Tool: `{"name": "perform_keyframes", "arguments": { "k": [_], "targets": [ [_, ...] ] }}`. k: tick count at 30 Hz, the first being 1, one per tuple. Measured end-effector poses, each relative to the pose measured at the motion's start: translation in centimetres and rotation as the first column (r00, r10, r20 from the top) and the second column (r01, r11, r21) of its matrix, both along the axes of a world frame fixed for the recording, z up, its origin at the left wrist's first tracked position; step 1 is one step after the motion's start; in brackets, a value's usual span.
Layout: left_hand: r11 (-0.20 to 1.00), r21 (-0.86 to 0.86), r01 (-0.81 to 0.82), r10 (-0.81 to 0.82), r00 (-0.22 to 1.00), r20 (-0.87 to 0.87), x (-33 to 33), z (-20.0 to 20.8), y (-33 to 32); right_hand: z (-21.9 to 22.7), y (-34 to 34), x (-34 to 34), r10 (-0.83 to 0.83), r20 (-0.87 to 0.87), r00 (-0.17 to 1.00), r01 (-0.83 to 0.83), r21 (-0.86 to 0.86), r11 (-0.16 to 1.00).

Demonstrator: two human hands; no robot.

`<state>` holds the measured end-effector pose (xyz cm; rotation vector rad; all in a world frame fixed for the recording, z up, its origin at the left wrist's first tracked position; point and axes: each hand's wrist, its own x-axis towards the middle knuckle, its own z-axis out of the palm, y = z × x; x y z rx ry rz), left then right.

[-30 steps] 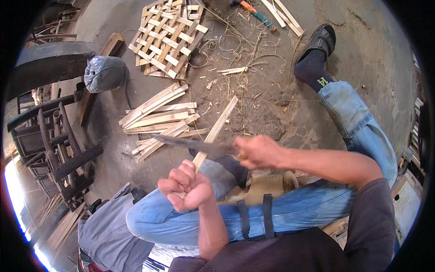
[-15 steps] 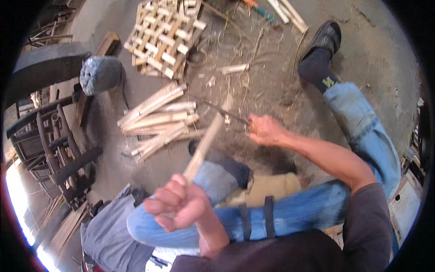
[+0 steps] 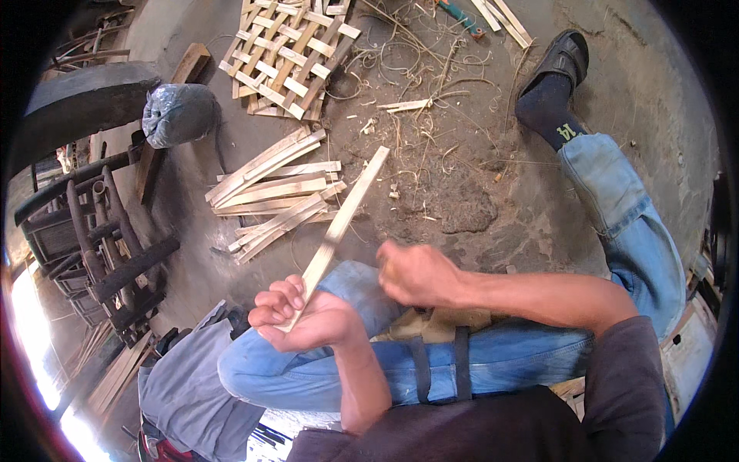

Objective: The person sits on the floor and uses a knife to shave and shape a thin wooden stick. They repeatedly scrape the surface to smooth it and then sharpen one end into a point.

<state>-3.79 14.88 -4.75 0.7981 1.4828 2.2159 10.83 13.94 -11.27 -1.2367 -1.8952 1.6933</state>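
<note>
A pale bamboo strip (image 3: 350,208) slants upward from my left hand (image 3: 304,312), whose fingers are wrapped round its lower end. My right hand (image 3: 419,273) is closed in a fist just right of the strip, smeared by motion. It grips a curved knife, whose blade now shows only as a dark blur (image 3: 330,242) across the strip; the handle is hidden in the fist. Just beyond the strip, a loose pile of split bamboo strips (image 3: 269,192) lies on the floor.
A woven bamboo lattice (image 3: 292,54) lies at the far side, beside curly shavings (image 3: 416,61). A blue-green tool handle (image 3: 462,19) and more strips (image 3: 504,19) are at the top. On the left are a plastic-wrapped bundle (image 3: 181,115) and a dark metal frame (image 3: 108,239).
My right hand has drawn back toward me from the strip's far end to beside its middle, with the knife. My left hand has turned and shifted slightly away from my body.
</note>
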Motion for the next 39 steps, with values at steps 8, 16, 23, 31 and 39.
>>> {"name": "perform_keyframes", "arguments": {
  "k": [8, 16, 23, 31, 39],
  "targets": [
    [0.998, 0.059, -0.003, -0.003, 0.994, 0.105, 0.2, 0.3, 0.4, -5.1, 3.5, 1.3, 0.009, 0.221, 0.975, 0.005, -0.059, 0.998],
    [1.000, 0.008, -0.016, 0.015, 0.997, 0.071, -0.4, 0.0, 0.5, -9.8, 5.7, 2.6, -0.065, 0.319, 0.946, 0.062, 0.018, 0.998],
    [0.996, 0.083, -0.041, 0.016, 0.961, 0.276, -3.3, 1.5, 2.2, -14.2, 3.9, 4.3, -0.234, 0.405, 0.884, 0.261, -0.012, 0.965],
    [0.980, 0.198, -0.010, -0.028, 0.982, 0.188, -2.1, 2.2, 1.3, -12.2, 4.9, 5.7, -0.249, 0.430, 0.868, 0.230, 0.096, 0.968],
    [0.909, 0.195, 0.368, -0.379, 0.925, 0.022, 2.4, -0.7, 0.7, -10.2, 3.9, 4.0, -0.030, 0.482, 0.876, 0.077, -0.078, 0.994]
  ]
}}
